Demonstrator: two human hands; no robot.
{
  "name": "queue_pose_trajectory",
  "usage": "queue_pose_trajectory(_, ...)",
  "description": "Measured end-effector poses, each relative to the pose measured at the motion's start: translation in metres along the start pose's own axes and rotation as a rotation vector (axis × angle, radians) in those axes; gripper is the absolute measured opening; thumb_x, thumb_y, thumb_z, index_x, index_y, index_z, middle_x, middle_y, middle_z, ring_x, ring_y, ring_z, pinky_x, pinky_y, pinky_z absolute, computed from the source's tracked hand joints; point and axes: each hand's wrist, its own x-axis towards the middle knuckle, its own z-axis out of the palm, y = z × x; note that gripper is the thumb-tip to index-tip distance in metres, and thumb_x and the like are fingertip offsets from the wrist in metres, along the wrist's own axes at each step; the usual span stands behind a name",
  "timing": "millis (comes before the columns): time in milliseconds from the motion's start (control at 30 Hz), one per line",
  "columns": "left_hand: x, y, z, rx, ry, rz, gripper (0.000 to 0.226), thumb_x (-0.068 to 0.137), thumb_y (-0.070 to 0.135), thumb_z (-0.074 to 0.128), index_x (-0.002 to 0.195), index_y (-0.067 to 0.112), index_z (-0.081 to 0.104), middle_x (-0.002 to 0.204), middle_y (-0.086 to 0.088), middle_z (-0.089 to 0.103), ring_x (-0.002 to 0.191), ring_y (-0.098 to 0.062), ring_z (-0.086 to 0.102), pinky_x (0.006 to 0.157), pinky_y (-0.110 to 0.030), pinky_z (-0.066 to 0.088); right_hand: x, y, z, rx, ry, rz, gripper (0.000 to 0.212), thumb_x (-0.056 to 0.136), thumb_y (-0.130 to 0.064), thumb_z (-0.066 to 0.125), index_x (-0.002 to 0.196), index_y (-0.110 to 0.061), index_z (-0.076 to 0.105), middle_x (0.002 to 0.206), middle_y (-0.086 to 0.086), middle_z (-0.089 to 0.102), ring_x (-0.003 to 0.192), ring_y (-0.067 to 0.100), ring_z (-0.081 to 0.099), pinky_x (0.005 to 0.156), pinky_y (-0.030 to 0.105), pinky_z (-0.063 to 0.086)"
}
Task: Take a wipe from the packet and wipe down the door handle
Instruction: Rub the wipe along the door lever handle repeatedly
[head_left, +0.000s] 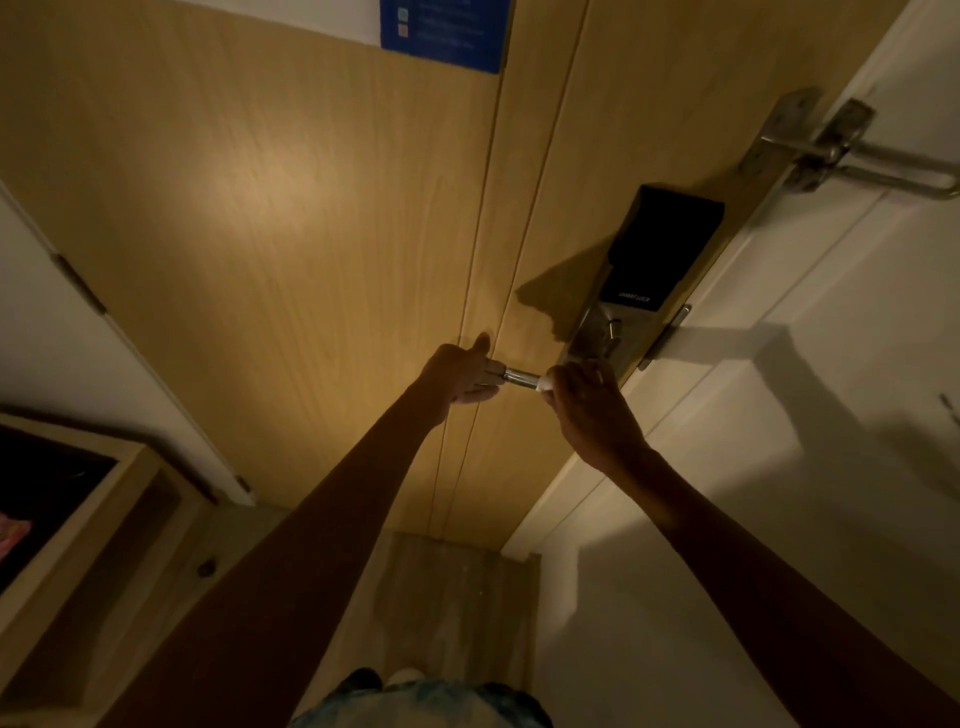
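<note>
Both arms are stretched out to a light wood door (311, 208), and the whole scene is pretty dim and yellowish. The door handle (521, 378) is a silver lever sticking out horizontally from the lock plate, and only a short bare bit of metal shows between the two hands.

The right hand (587, 400) is clenched around the lever at the end nearest the lock, fingers curled over the top. A small bit of white wipe (545, 384) pokes out at the 9 o'clock side of that fist, pressed right against the metal, so the wipe sits between those fingers and the handle. Most of it is hidden inside the grip.

The left hand (462, 376) is at the free tip of the lever, at 9 o'clock from the right hand. Its fingers look loosely closed on the end of the handle, thumb pointing up against the door. I can't really tell how tight that grip is.

Above the handle at about 1 o'clock is the black smart lock (660, 244) box, with a little thumb-turn on the steel plate under it. Further out at 2 o'clock there's a metal swing latch (831, 150) bridging the door edge and the white frame (779, 415). At 12 o'clock, a blue sign (447, 31) at the top of the door, too blurry to read. No packet in view.
</note>
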Motion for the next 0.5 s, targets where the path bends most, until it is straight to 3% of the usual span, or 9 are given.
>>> queue_pose_trajectory(100, -0.001, 0.002, 0.001, -0.019, -0.005, -0.005, 0.048, 0.099, 0.037, 0.043, 0.115, -0.002, 0.064, 0.113, -0.013, 0.069, 0.100, -0.022, 0.068, 0.054, -0.015, 0.056, 0.015, -0.023, 0.004, 0.038, -0.024, 0.037, 0.019, 0.097, -0.025, 0.047, 0.106, -0.010, 0.054, 0.094, 0.009, 0.063, 0.090, 0.025, 0.060, 0.087, 0.039, 0.046)
queue_pose_trajectory(167, -0.003, 0.005, 0.001, -0.023, -0.026, -0.027, 0.049, 0.100, 0.037, 0.041, 0.118, -0.004, 0.062, 0.116, -0.014, 0.068, 0.097, -0.022, 0.068, 0.051, -0.016, 0.056, 0.013, -0.016, 0.000, 0.071, -0.057, 0.036, 0.020, 0.096, -0.027, 0.050, 0.108, -0.011, 0.054, 0.097, 0.008, 0.065, 0.094, 0.026, 0.060, 0.087, 0.039, 0.048)
queue_pose_trajectory(300, 0.004, 0.003, -0.001, 0.030, -0.031, 0.012, 0.056, 0.099, 0.043, 0.040, 0.117, -0.005, 0.060, 0.117, -0.015, 0.067, 0.102, -0.023, 0.067, 0.066, -0.020, 0.056, -0.002, 0.003, -0.008, 0.159, -0.048, 0.083, 0.021, 0.095, -0.027, 0.054, 0.111, -0.014, 0.057, 0.105, 0.006, 0.066, 0.108, 0.025, 0.058, 0.094, 0.039, 0.048)
queue_pose_trajectory(433, 0.008, 0.000, -0.001, 0.004, -0.037, -0.016, 0.055, 0.099, 0.043, 0.039, 0.108, -0.003, 0.067, 0.110, -0.016, 0.070, 0.081, -0.017, 0.068, 0.059, -0.017, 0.057, 0.007, -0.017, -0.009, 0.207, -0.076, 0.101, 0.021, 0.097, -0.028, 0.048, 0.114, -0.016, 0.054, 0.101, 0.002, 0.065, 0.100, 0.020, 0.060, 0.095, 0.037, 0.045)
queue_pose_trajectory(500, 0.011, -0.002, -0.003, -0.009, -0.053, -0.026, 0.055, 0.099, 0.044, 0.039, 0.105, -0.002, 0.068, 0.109, -0.016, 0.070, 0.083, -0.018, 0.069, 0.062, -0.018, 0.057, 0.006, -0.012, -0.014, 0.269, -0.062, 0.068, 0.026, 0.098, -0.030, 0.049, 0.117, -0.015, 0.056, 0.101, 0.003, 0.067, 0.097, 0.019, 0.062, 0.096, 0.037, 0.045)
